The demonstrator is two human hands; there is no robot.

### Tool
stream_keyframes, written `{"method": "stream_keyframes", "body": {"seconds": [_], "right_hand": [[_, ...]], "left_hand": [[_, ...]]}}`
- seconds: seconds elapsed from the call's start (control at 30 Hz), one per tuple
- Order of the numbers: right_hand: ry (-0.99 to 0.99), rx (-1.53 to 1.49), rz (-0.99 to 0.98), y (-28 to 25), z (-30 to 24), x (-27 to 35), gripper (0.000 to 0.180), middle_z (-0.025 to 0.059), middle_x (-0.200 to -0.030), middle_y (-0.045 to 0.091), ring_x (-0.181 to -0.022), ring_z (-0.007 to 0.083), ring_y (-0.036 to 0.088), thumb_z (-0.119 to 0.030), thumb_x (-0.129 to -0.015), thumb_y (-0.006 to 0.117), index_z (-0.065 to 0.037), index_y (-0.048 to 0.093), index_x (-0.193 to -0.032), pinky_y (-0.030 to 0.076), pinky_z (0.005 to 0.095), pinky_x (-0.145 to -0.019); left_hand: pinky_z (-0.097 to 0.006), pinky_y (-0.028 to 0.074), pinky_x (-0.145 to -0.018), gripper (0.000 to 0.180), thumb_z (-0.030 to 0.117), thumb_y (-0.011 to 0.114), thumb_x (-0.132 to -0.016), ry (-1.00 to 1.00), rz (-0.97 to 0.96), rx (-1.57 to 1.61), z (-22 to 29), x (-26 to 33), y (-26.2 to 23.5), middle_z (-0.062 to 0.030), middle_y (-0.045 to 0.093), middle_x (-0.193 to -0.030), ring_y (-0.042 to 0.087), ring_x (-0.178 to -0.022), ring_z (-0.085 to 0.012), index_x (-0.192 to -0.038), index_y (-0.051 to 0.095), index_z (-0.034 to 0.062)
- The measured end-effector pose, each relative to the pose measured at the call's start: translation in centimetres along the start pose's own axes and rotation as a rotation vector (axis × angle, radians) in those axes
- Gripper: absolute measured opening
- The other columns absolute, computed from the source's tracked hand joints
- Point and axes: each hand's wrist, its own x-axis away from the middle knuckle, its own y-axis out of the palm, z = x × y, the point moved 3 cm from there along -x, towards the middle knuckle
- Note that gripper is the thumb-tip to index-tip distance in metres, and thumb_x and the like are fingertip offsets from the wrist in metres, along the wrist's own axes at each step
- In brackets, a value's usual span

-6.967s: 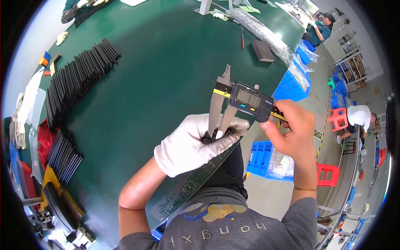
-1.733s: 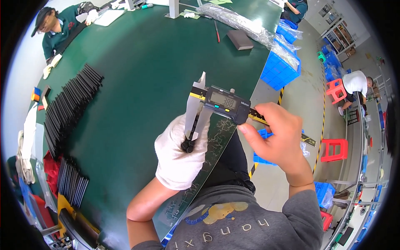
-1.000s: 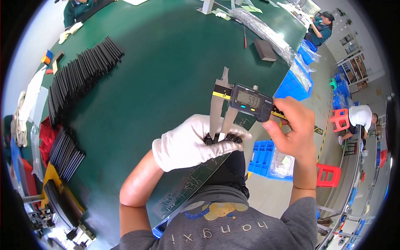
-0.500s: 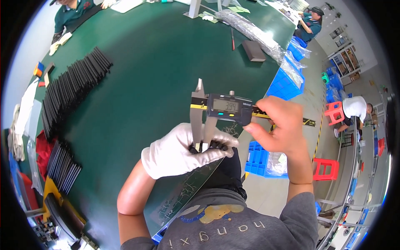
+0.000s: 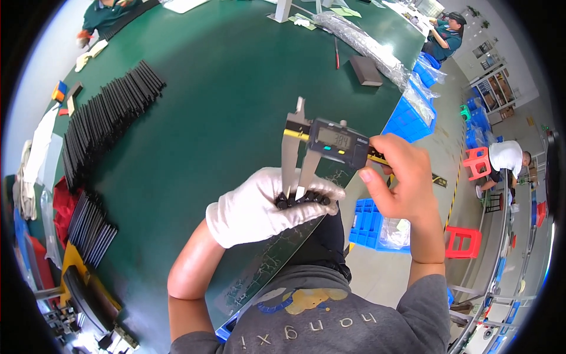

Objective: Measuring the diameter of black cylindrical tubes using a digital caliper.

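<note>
My left hand [image 5: 250, 209], in a white glove, is closed around several short-looking black rods whose ends [image 5: 315, 198] face up at me. A digital caliper [image 5: 337, 143] is gripped in my bare right hand [image 5: 407, 177], thumb below its slide and fingers over the beam. The caliper's lower jaws point down into the gloved hand, with their tips at the rod ends; whether they touch a rod I cannot tell. On the green table [image 5: 224, 88], a long row of black rods [image 5: 112, 121] lies at the left, with a group of shinier dark rods [image 5: 91, 230] nearer me.
A dark box [image 5: 365, 71], a red pen [image 5: 336, 53] and a plastic-wrapped bundle [image 5: 359, 44] lie at the far side. Blue crates [image 5: 411, 118] line the right edge. Red stools [image 5: 463, 242] stand on the floor. Other people work across the table and at the right.
Both hands have shifted slightly right in view. The caliper has tilted, its beam now sloping down to the right, and its displayed reading has changed. More of the rod ends shows.
</note>
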Motion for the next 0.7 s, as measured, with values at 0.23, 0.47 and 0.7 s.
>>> {"method": "stream_keyframes", "body": {"seconds": [0.23,0.47,0.7], "right_hand": [[0.074,-0.003,-0.001,0.15,-0.13,-0.21,0.027,0.0063,-0.069,0.059,-0.046,0.0181,0.051,-0.02,-0.069,0.074,-0.004,0.059,-0.085,0.038,0.0277,-0.042],[0.105,0.014,-0.002,0.17,-0.32,-0.27,0.026,0.0044,-0.065,0.058,-0.045,0.0174,0.049,-0.023,-0.069,0.075,-0.005,0.06,-0.08,0.036,0.0279,-0.041],[0.135,0.1,0.002,0.21,-0.83,-0.12,0.026,0.0043,-0.062,0.057,-0.047,0.02,0.053,-0.026,-0.068,0.075,-0.006,0.06,-0.074,0.038,0.0286,-0.042]], "left_hand": [[-0.031,0.049,-0.084,0.025,0.004,0.062,-0.085,0.021,0.021,-0.095,0.29,-0.08,0.08,-0.0105,0.065,-0.094,0.062,-0.091,-0.0188,-0.108,0.061,-0.0022],[-0.03,0.049,-0.083,0.024,0.004,0.062,-0.084,-0.01,0.062,-0.107,0.6,-0.17,0.16,-0.0095,0.065,-0.096,0.063,-0.092,-0.017,-0.108,0.062,-0.0008],[-0.028,0.05,-0.081,0.023,0.006,0.063,-0.084,0.038,0.137,-0.09,0.56,-0.35,0.54,-0.0086,0.066,-0.094,0.064,-0.09,-0.0166,-0.106,0.062,-0.0011]]}}
